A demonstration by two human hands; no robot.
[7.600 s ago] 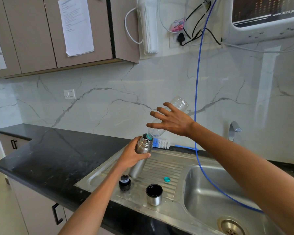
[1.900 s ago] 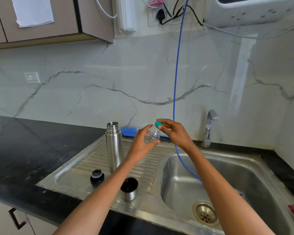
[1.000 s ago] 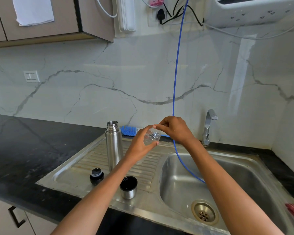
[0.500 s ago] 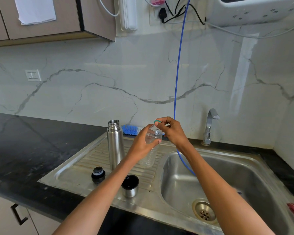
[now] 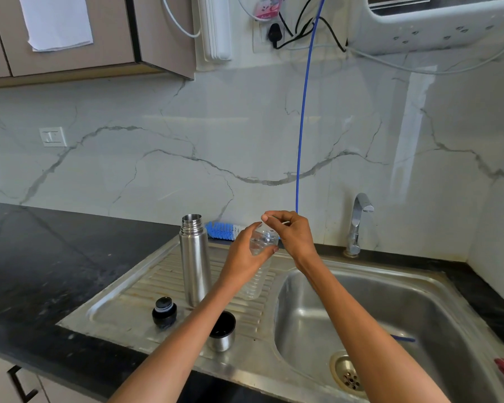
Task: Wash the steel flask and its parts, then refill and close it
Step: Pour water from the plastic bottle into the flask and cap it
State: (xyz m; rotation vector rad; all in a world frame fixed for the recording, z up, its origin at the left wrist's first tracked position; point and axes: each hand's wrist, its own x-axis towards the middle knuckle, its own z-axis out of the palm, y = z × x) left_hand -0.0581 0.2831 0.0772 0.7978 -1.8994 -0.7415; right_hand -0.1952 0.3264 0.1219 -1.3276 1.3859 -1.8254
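Nearest you on the drainboard (image 5: pixel 122 312) stand one steel cup (image 5: pixel 221 334), mouth up, partly behind your left forearm, and one black stopper (image 5: pixel 164 312) just to its left; both are apart from the flask. Judged small, rigid and light; pinch each by its sides, and expect wet steel to slip.

One flask (image 5: pixel 195 260) stands upright and uncapped behind them, touched by neither hand. Judged stiff, smooth, and heavier if filled; take it round the mid-body with a full wrap, not at the threaded neck.

Beyond it, your left hand (image 5: pixel 243 261) grasps one clear bottle (image 5: pixel 261 242) by its shoulder, fingers curled round it. Thin plastic, judged light and easily crushed, so hold it gently. Your right hand (image 5: pixel 291 237) is at the bottle's mouth with fingertips pinched together; what they hold is hidden, likely the bottle's cap.

To the right, one sink (image 5: pixel 405 289), with one blue tube (image 5: pixel 301 126) hanging into it from above. At the back, one brush (image 5: pixel 221 230) lies against the wall and one tap (image 5: pixel 358 222) stands behind the sink
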